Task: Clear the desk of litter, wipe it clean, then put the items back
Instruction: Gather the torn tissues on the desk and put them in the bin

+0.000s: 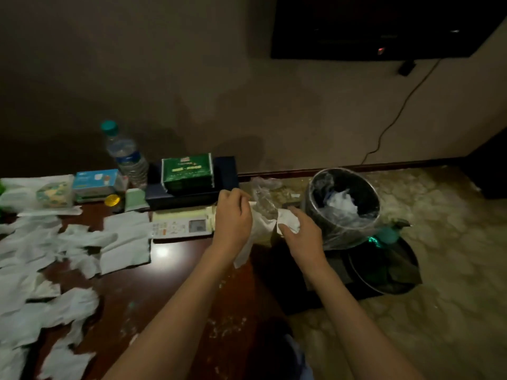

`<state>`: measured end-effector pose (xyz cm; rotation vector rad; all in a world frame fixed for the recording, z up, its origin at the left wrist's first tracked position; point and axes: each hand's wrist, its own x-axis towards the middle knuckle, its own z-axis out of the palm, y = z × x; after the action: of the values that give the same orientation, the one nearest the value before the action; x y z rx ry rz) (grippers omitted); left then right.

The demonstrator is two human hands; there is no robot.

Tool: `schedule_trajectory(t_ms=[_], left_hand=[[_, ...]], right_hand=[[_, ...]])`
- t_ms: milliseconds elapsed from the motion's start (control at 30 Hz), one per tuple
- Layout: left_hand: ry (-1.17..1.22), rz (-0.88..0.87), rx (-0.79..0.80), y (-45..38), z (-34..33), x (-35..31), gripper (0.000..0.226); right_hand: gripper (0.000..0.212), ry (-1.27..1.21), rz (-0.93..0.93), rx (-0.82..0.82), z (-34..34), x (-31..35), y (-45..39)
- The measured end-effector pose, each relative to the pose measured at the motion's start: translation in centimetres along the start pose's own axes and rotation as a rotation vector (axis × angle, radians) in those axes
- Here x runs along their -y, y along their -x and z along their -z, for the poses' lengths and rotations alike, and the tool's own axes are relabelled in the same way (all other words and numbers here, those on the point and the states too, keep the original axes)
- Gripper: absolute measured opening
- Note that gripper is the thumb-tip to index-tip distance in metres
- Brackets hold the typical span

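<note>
1. White tissue paper [260, 231], crumpled, is held between a person's two hands at the desk's right end, just left of the lined waste bin [343, 204], apparently gathered for dropping in.
2. The left hand [233, 218] pinches the upper part of the tissue, its tail hanging down over the desk [170, 292] edge; the right hand [299, 234] curls round a wad of the same paper, nearer the bin.
3. The bin, on the floor beside the desk, already holds crumpled white paper in its clear liner, which suggests litter clearing is under way.
4. Well left of the bin, many torn tissue scraps [49, 270] litter the dark wood, so much of this step appears to remain; wiping looks not yet begun.
5. Items to keep stand along the wall, left of the bin: a remote control [181, 227] nearest the hands, a green packet [188, 174] on a dark box [227, 171], a water bottle [126, 154], and a small blue box [94, 182].
</note>
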<state>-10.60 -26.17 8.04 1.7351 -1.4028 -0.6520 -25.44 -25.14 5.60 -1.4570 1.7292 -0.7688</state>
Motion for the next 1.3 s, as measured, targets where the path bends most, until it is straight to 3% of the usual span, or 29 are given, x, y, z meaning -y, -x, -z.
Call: schedule_trajectory(t_ms=[467,700,833,1000,1100,1200,1300], left_hand=[[0.15,-0.064,0.11,-6.9,-21.3,-13.1,0.019],[0.151,-0.133,0.064,-10.3,-28.7,-12.6,0.015],[0.105,-0.064,0.124,-10.5,-31.1,-9.9,0.016],[-0.191,0.014,0.379,-9.8,-32.9,-4.8,0.047],[-0.602,-0.026,0.749,-9.8,-33.3,-2.3,0.046],[-0.822,-0.029,1.094,-10.3,-33.1,-1.8,0.04],[-0.799,-0.032,1.101,-10.8,-32.5,-2.1,0.035]], right_hand=[[0.017,0.013,-0.121,-0.18,17.4,-11.0,-11.7],[0.011,0.016,-0.184,-0.209,19.0,-15.3,-15.9],[0.015,0.026,-0.207,-0.173,18.2,-16.8,-17.6],[0.032,0.04,-0.277,-0.106,17.0,-17.7,-19.4],[0.044,0.094,-0.298,-0.033,16.2,-18.0,-20.3],[0.053,0.187,-0.296,0.111,15.2,-18.3,-20.9],[0.058,0.253,-0.285,0.281,14.2,-18.3,-21.2]])
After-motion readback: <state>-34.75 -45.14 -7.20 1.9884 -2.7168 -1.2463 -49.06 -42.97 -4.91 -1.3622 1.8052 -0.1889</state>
